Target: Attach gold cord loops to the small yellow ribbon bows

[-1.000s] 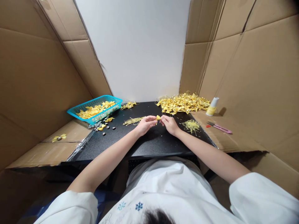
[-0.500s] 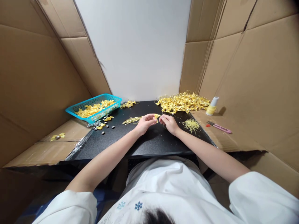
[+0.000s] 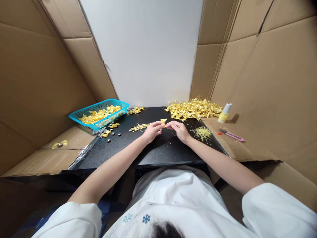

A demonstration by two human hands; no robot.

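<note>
Over the middle of the black table, my left hand (image 3: 153,131) pinches a small yellow ribbon bow (image 3: 163,121) between thumb and fingers. My right hand (image 3: 180,131) is closed at the bow's right side, its fingertips touching or almost touching it. A thin yellow cord (image 3: 174,133) hangs in a loop from the right fingers. Just beyond my left hand lies a bundle of cut yellow cords (image 3: 140,127). The fingers hide part of the bow, including where the cord meets it.
A teal basket (image 3: 99,106) of yellow bows stands left, with several dark shiny beads (image 3: 109,140) before it. A heap of corded bows (image 3: 195,109) lies back right. Cord scraps (image 3: 203,133), pink-handled snips (image 3: 232,135) and a thread cone (image 3: 224,114) are right. Cardboard walls (image 3: 267,82) flank the table.
The bow has turned and moved slightly left and up in my left hand. My right fingers have shifted left, closer to the left fingertips. The things on the table stay put.
</note>
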